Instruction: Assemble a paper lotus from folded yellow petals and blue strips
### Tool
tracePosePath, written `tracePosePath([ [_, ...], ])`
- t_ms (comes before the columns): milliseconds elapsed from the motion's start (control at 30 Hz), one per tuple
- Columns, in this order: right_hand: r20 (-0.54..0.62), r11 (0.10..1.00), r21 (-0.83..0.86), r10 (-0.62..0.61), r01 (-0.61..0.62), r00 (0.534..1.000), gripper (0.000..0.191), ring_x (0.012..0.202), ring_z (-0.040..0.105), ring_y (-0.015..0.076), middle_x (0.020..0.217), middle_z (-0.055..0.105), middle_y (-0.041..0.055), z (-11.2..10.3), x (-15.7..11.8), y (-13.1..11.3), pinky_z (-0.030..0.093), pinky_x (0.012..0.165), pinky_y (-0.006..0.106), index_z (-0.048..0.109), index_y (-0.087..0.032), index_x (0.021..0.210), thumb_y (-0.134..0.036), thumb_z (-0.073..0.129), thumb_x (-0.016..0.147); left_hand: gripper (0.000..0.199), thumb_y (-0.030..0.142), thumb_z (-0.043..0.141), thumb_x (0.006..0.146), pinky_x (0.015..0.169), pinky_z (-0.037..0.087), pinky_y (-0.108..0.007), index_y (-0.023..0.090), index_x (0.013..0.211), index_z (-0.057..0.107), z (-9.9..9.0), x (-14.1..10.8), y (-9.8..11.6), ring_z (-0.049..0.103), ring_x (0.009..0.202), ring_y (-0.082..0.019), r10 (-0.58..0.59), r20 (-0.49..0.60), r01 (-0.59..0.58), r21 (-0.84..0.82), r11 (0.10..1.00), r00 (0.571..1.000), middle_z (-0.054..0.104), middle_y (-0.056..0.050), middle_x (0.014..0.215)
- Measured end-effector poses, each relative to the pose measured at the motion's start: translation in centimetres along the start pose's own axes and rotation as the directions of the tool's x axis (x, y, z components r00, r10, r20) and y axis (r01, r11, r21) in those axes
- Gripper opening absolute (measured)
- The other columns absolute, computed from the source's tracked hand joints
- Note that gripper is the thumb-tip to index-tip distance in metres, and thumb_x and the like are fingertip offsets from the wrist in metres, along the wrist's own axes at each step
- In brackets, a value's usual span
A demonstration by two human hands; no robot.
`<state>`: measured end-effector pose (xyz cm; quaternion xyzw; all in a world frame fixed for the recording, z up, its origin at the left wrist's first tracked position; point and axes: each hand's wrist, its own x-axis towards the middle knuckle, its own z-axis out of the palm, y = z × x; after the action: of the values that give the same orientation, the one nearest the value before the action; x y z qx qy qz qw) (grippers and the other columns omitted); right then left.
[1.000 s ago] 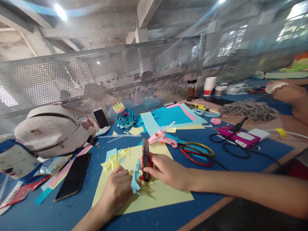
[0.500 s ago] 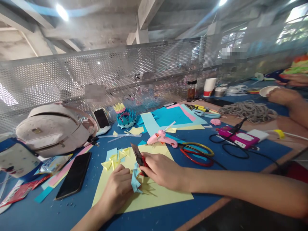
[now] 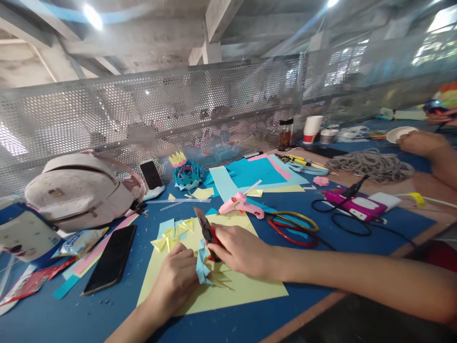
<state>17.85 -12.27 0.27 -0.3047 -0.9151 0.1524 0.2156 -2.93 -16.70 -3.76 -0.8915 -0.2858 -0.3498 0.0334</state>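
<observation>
My left hand (image 3: pixel 177 277), fingers curled, grips a folded paper piece (image 3: pixel 203 267) with light blue folds and pale yellow points. In my right hand (image 3: pixel 241 248) is a utility knife (image 3: pixel 204 228) with a red and black handle. Its blade points up and to the left, and the handle's lower end is at the blue folds; whether they touch I cannot tell. Both hands are over a pale yellow paper sheet (image 3: pixel 250 286). Several small yellow folded pieces (image 3: pixel 167 237) lie on it beyond my left hand.
Just beyond the sheet rests a pink glue gun (image 3: pixel 237 205), with scissors (image 3: pixel 293 227) to its right. A blue paper lotus (image 3: pixel 187 176) stands farther back. Phone (image 3: pixel 110 257) and backpack (image 3: pixel 78 190) are left; a purple device (image 3: pixel 353 202) with cables lies right. Another person's hand (image 3: pixel 423 143) is far right.
My hands keep almost the same pose, with the knife and folded paper still held. The view has shifted slightly. At far right, the other person's hands and colourful item have moved a little.
</observation>
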Motion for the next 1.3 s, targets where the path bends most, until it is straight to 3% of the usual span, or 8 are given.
tracePosePath([
  [133,-0.008,1.0,0.006,-0.022,0.022,1.0,0.011,0.076,0.063,0.0219,0.092,0.066,0.0082,0.0,-0.1,-0.2,0.038,0.062,0.029,0.051,-0.016,0.098,-0.025,0.046,0.097,0.024,0.01,0.052,0.092,0.059,0.028,-0.031,0.018,0.071,0.059,-0.1,0.1,0.0,0.045,0.056,-0.014,-0.001,-0.003,0.001,-0.01,1.0,1.0,0.055,0.001,0.056],
  [300,0.008,0.997,0.073,0.005,-0.006,1.0,0.011,0.072,0.063,0.022,0.083,0.066,0.0074,0.0,-0.1,-0.3,0.038,0.06,0.028,0.05,-0.017,0.093,-0.027,0.047,0.095,0.025,0.013,0.05,0.093,0.058,0.03,-0.031,0.019,0.07,0.058,-0.1,0.1,0.1,0.043,0.056,-0.014,0.015,0.013,-0.015,0.025,1.0,1.0,0.054,0.001,0.056],
  [700,-0.032,0.995,-0.085,-0.064,0.061,0.997,0.012,0.073,0.062,0.0209,0.091,0.065,0.0076,0.3,-0.4,-0.4,0.036,0.06,0.029,0.052,-0.016,0.099,-0.026,0.046,0.097,0.028,0.018,0.047,0.096,0.057,0.032,-0.031,0.02,0.073,0.062,-0.3,0.3,0.3,0.044,0.058,-0.016,0.004,0.002,-0.004,0.045,0.999,1.0,0.054,-0.001,0.057],
  [900,-0.017,0.998,-0.017,-0.065,0.065,0.998,0.012,0.073,0.061,0.0197,0.091,0.065,0.0067,0.0,-0.2,-0.1,0.038,0.061,0.029,0.053,-0.016,0.095,-0.025,0.046,0.097,0.025,0.012,0.049,0.094,0.058,0.029,-0.031,0.018,0.072,0.061,-0.2,0.3,0.3,0.043,0.059,-0.016,-0.014,-0.007,0.014,0.034,0.999,1.0,0.055,-0.001,0.058],
  [1033,-0.016,0.995,0.03,-0.094,0.094,0.995,0.012,0.07,0.058,0.0167,0.089,0.066,0.006,-1.8,-0.1,-0.2,0.037,0.061,0.028,0.054,-0.017,0.088,-0.025,0.049,0.095,0.024,0.014,0.05,0.094,0.059,0.029,-0.031,0.018,0.073,0.06,-0.4,0.3,0.2,0.043,0.06,-0.016,-0.038,-0.001,0.038,0.003,0.999,0.999,0.056,-0.001,0.06],
  [1167,-0.132,0.995,0.069,-0.064,0.074,0.989,0.017,0.055,0.048,0.0123,0.065,0.058,-0.0006,-5.1,0.3,-1.0,0.033,0.055,0.027,0.051,-0.017,0.085,-0.029,0.045,0.096,0.021,0.013,0.053,0.093,0.061,0.033,-0.031,0.018,0.074,0.062,-1.0,0.3,-0.1,0.048,0.062,-0.017,-0.08,0.013,0.081,-0.026,0.996,0.997,0.059,-0.001,0.062],
  [1300,-0.218,0.996,-0.09,-0.043,0.024,0.975,0.021,0.057,0.05,0.0138,0.07,0.061,0.0022,-7.0,2.1,-1.4,0.029,0.053,0.028,0.054,-0.017,0.093,-0.033,0.041,0.096,0.018,0.008,0.057,0.087,0.068,0.039,-0.032,0.02,0.078,0.067,-1.8,0.2,0.0,0.055,0.067,-0.018,-0.149,-0.021,0.144,-0.137,0.98,0.989,0.067,-0.002,0.069],
])
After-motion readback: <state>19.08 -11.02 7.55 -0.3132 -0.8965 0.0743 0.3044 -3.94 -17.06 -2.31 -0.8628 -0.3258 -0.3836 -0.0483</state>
